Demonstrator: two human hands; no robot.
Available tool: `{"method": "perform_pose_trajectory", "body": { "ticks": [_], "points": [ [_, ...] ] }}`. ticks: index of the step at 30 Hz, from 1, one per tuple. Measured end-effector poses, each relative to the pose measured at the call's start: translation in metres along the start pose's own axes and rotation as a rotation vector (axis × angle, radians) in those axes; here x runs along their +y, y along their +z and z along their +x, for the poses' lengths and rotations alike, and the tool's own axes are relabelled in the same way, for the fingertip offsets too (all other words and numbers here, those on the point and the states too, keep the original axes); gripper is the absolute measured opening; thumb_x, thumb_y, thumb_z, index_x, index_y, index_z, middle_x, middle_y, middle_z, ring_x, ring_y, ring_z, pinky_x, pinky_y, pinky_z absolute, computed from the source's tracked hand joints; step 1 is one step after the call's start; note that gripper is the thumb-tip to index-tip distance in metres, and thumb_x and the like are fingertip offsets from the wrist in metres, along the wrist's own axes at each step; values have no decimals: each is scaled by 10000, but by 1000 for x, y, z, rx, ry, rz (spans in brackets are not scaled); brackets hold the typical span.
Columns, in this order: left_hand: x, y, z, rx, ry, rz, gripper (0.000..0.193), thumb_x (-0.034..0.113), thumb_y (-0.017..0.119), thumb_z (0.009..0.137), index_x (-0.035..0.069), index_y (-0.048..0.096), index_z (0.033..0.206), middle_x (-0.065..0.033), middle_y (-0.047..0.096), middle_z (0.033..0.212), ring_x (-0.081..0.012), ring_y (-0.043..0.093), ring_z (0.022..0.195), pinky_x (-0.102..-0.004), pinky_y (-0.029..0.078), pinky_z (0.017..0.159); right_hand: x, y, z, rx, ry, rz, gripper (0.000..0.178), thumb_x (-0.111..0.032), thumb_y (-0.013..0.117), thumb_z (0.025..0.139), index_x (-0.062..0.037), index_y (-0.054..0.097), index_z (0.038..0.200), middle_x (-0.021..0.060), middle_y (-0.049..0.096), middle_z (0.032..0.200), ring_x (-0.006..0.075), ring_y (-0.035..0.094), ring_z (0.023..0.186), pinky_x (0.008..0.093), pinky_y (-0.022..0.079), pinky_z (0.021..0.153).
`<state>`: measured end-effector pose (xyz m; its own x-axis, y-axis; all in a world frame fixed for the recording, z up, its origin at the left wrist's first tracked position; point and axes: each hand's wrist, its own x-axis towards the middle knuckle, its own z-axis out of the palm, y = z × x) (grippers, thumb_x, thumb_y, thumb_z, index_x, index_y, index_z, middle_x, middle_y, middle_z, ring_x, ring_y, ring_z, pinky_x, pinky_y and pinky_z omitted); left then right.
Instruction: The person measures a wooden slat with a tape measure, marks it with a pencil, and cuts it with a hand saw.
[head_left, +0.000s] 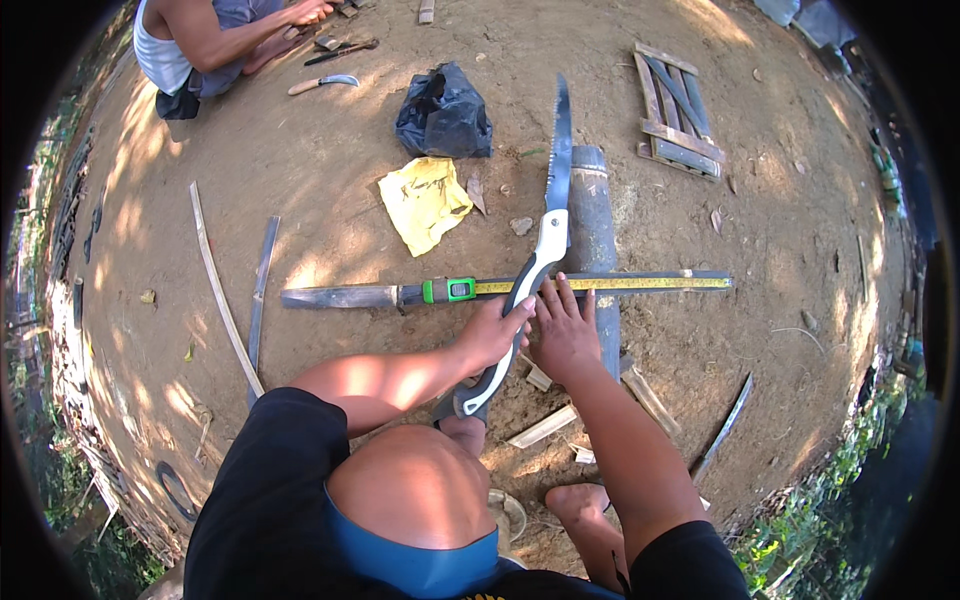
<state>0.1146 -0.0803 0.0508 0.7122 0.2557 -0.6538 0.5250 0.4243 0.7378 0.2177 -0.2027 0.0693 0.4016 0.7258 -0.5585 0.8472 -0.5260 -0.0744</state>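
The saw [552, 238] is gripped by the curled left hand [490, 332]; the measuring tape [650, 283] is partly covered by the spread right hand [566, 338].

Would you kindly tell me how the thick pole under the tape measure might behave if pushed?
The pole looks round, so it may roll sideways. Its straight, thick body suggests stiffness. The bamboo piece lying across it might shift too.

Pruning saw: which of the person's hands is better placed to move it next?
Probably the left hand: it grips the pruning saw by its handle, while the right hand lies spread by the tape measure's yellow strip, without gripping the saw.
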Motion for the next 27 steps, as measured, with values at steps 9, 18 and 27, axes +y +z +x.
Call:
{"method": "perform_pose_trajectory", "body": {
  "ticks": [9, 18, 27],
  "points": [
    [-2, -15, 17, -81, -272, -147, 620, 606, 445, 1048, 17, 568, 1195, -112, 693, 844, -185, 700, 717, -314, 568, 602, -1, 4, 1, 34, -8, -35, 759, -378, 547, 979, -233, 211, 1644, -1, 100, 1733, 249, 87, 1596, 619, 109, 1257],
    [23, -55, -18, -303, -49, 941, 679, 574, 377, 1069, 7, 710, 900, -158, 726, 856, -334, 701, 846, -467, 533, 807, 0, 4, 1, 68, -31, -29, 829, -284, 579, 939, -268, 160, 1654, -6, 109, 1731, 243, 108, 1593, 617, 109, 1259],
    [63, -60, -1, 97, 654, 1460, 445, 199, 729, 857, 39, 623, 1258, -148, 590, 1287, -307, 541, 1244, -453, 396, 1077, 4, 17, 2, 128, -44, -34, 950, -330, 707, 874, -244, 167, 1652, 18, 120, 1728, 269, 98, 1593, 623, 115, 1254]
  ]
}}
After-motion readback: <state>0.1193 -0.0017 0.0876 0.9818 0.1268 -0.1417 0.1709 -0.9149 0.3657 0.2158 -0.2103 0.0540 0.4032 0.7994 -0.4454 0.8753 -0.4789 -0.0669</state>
